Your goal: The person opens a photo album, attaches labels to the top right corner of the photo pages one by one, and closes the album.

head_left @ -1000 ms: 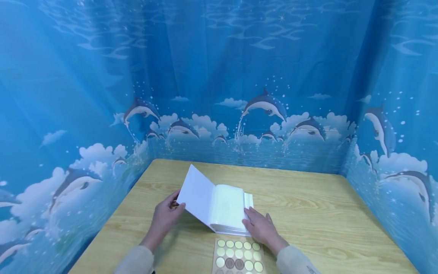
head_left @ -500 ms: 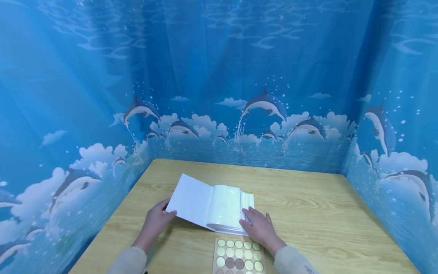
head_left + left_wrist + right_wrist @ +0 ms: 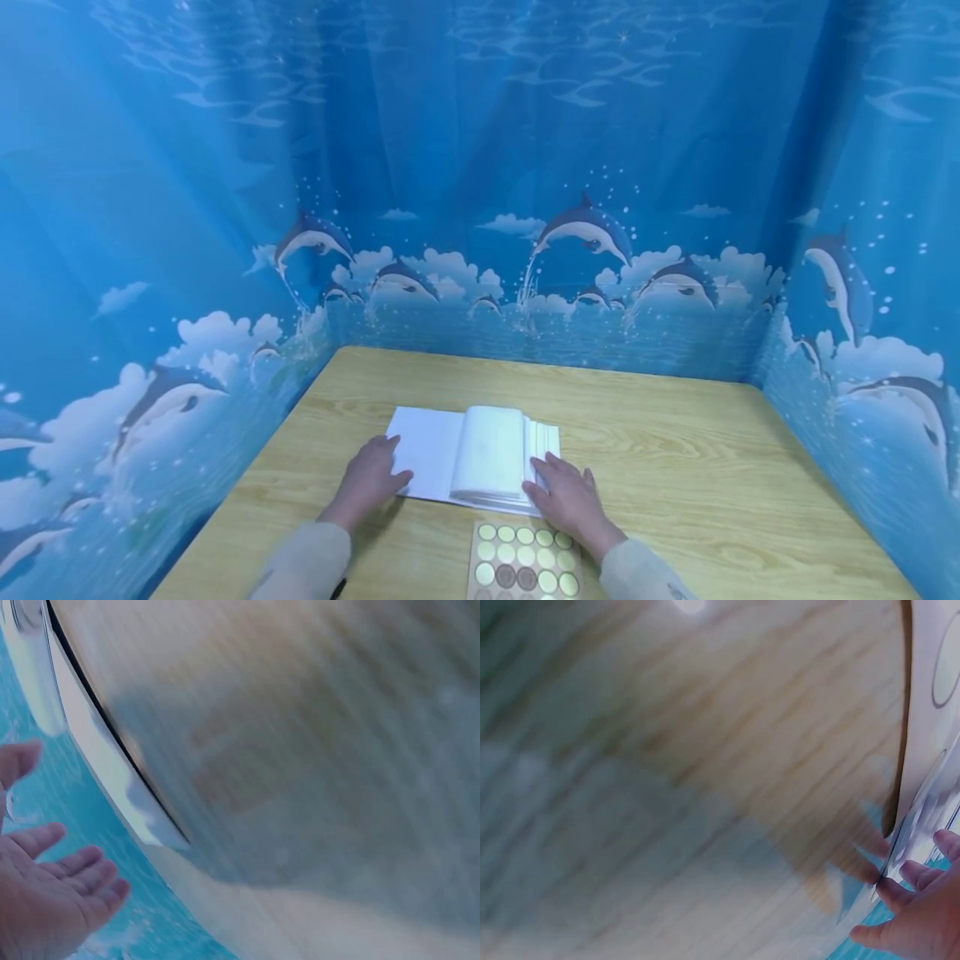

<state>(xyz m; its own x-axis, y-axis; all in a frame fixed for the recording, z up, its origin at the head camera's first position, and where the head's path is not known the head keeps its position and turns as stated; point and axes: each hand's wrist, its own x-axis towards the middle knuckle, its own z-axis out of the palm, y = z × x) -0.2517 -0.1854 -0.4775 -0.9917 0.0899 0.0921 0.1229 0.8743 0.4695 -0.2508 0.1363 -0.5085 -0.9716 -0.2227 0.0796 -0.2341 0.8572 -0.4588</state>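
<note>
An album (image 3: 487,454) with a white cover and glossy pocket pages lies spread on the wooden table. Its front cover (image 3: 427,454) is down flat to the left, while the thick block of pages bulges beside it. At the cover's left edge is my left hand (image 3: 367,479), thumb and fingers spread; in the left wrist view that hand (image 3: 52,892) shows an empty palm with extended fingers. My right hand (image 3: 566,496) rests on the right edge of the stepped pages, fingers extended. In the right wrist view, the right hand's fingertips (image 3: 889,889) meet the album's edge.
In front of the album lies a flat board (image 3: 476,554) with rows of round yellow and brown discs, partly cut off by the frame's lower edge. A blue dolphin-print curtain (image 3: 450,167) surrounds the wooden table (image 3: 675,467) on three sides.
The front cover has swung down leftward from a raised slant to lying flat. My left hand has let go of it. The right hand stays at the page edge.
</note>
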